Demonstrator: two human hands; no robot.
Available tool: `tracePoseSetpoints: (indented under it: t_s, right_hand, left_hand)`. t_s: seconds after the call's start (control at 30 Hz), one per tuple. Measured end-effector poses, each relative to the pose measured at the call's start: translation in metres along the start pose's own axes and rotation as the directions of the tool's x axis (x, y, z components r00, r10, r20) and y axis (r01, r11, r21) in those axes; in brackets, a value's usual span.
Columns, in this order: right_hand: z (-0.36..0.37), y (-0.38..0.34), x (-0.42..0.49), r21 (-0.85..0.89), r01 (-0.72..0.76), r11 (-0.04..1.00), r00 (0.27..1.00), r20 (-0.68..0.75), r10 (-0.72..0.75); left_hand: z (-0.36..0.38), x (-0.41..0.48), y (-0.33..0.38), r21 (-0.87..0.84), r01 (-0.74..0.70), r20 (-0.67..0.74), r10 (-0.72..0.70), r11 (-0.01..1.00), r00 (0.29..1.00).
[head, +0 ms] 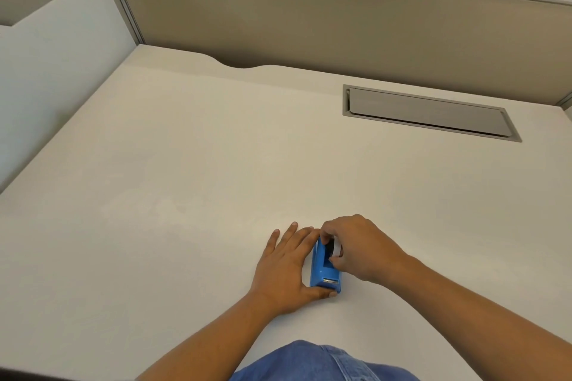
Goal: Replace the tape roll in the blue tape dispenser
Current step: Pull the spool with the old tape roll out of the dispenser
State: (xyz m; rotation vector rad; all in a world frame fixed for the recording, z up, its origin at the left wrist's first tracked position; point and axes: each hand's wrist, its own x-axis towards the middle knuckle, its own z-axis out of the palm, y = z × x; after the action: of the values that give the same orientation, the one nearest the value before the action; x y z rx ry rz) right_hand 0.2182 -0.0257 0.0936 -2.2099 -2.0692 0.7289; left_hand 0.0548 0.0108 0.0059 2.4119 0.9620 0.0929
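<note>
Low in the frame, centre-right, my left hand [286,269] lies flat, fingers released, bracing the blue dispenser [325,269] on the counter [185,164]. My right hand [356,247] pinches the tape roll [335,247] in its slot. The dispenser could tip if the roll jams.

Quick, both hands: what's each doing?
Left hand: open, flat against the blue tape dispenser.
Right hand: fingers closed on the tape roll.

Head camera, one wide-angle view.
I look forward and steeply down from above the desk [185,164], its near edge close, partition wall [309,25] at the top.
</note>
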Motion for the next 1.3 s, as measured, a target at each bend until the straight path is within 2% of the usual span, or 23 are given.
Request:
tracePoseSetpoints:
  t_s: [0.3,0.63,0.77,0.87,1.0,1.07,1.2,1.3]
  right_hand:
    - [-0.008,-0.003,0.010,-0.067,-0.003,0.998,0.993,0.119,0.011]
    - [-0.023,-0.020,0.005,-0.037,0.072,0.997,0.997,0.041,-0.070]
    - [-0.020,-0.023,-0.001,-0.026,0.042,0.999,0.998,0.045,-0.041]
    - [-0.017,-0.021,-0.008,-0.011,0.020,1.000,0.997,0.069,-0.020]
    - [-0.019,-0.017,-0.021,0.026,0.017,1.000,0.999,0.032,-0.018]
    - [-0.021,-0.018,-0.031,0.055,0.010,0.998,1.000,0.012,-0.011]
    - [-0.025,-0.022,-0.058,0.127,-0.013,0.992,1.000,0.016,0.012]
    - [-0.029,-0.027,-0.073,0.175,0.001,0.985,1.000,0.008,-0.002]
  left_hand:
    - [-0.016,0.011,0.010,0.059,0.057,0.080,-0.061,0.997,0.995]
    - [-0.019,0.011,0.014,0.069,0.092,0.091,-0.099,0.993,0.991]
    - [-0.021,0.010,0.016,0.038,0.101,0.104,-0.105,0.994,0.989]
    - [-0.022,0.008,0.013,-0.042,0.100,0.133,-0.094,0.994,0.987]
    - [-0.035,0.006,0.008,-0.107,0.074,0.242,-0.047,0.991,0.969]
    - [-0.046,-0.002,0.014,-0.219,0.071,0.226,-0.021,0.973,0.974]
    - [-0.063,-0.029,0.041,-0.596,0.181,0.105,-0.147,0.782,0.983]
    - [-0.067,-0.043,0.063,-0.704,0.200,0.099,-0.185,0.682,0.978]
